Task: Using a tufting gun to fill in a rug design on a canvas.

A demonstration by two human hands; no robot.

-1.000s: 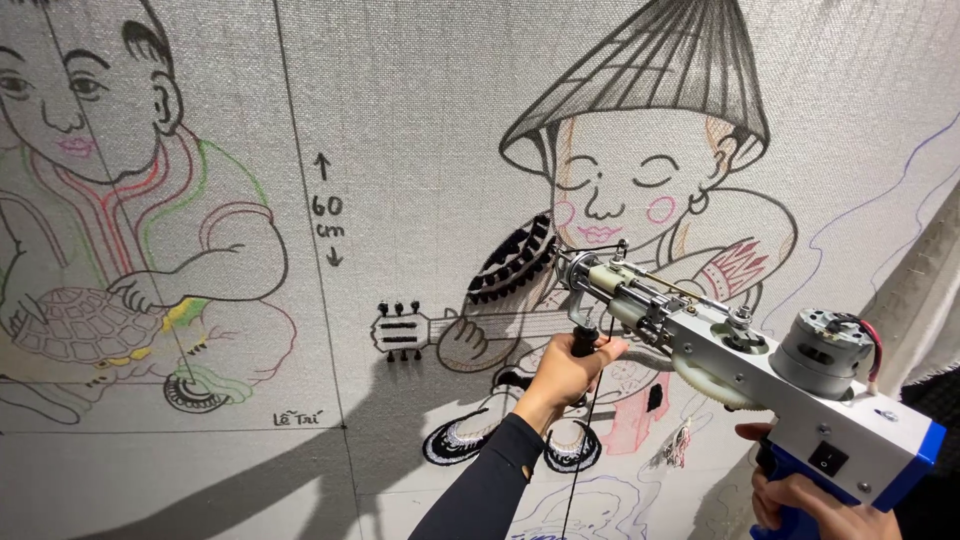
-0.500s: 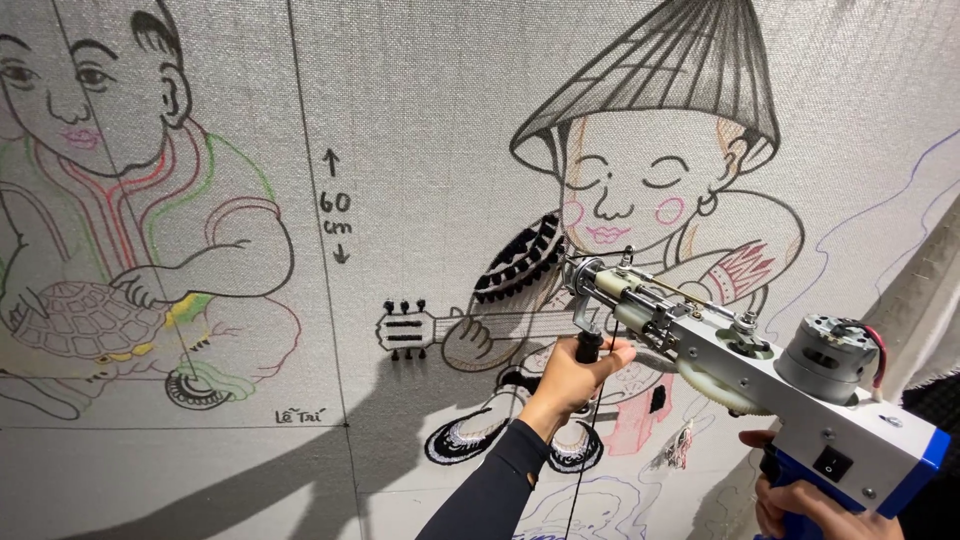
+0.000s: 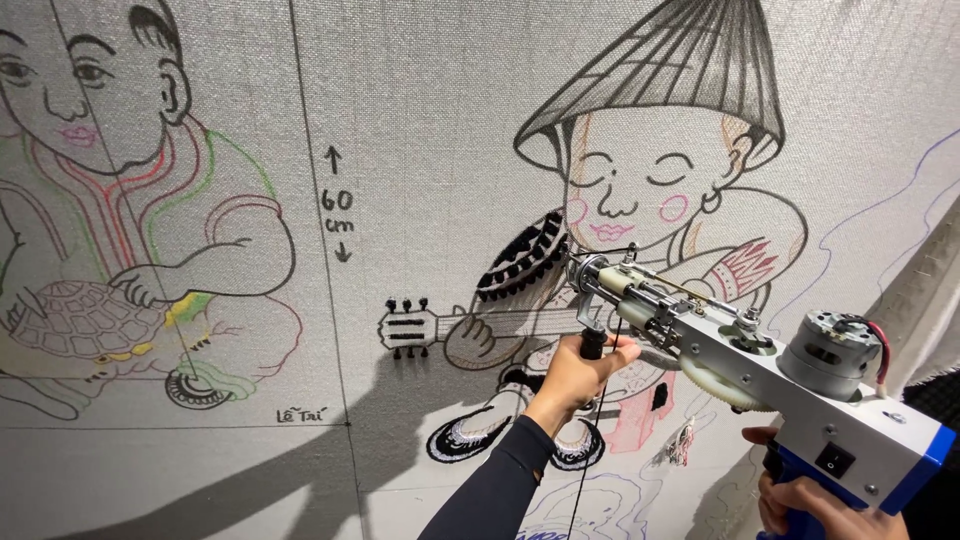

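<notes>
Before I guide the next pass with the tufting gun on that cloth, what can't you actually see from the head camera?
Head view only:
- Needle tip of the grey and blue tufting gun: too small to tell if it touches the white stretched cloth.
- Right hand: cut off by the bottom edge.
- Left hand: its palm is turned away.
- Black yarn: runs off the bottom edge.

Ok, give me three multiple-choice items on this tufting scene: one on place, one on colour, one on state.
1. Where does the left hand hold the tufting gun?
A. the front handle under its nose
B. the motor
C. the rear handle

2. What colour is the rear handle that the right hand holds?
A. red
B. blue
C. green

3. Where is the gun's tip?
A. against the cloth
B. pointing at the floor
C. lying on a table

Answers: 1 A, its fingers wrap the black front handle. 2 B, blue shows above the fingers. 3 A, the nose meets the cloth at the drawn figure's arm.
</notes>
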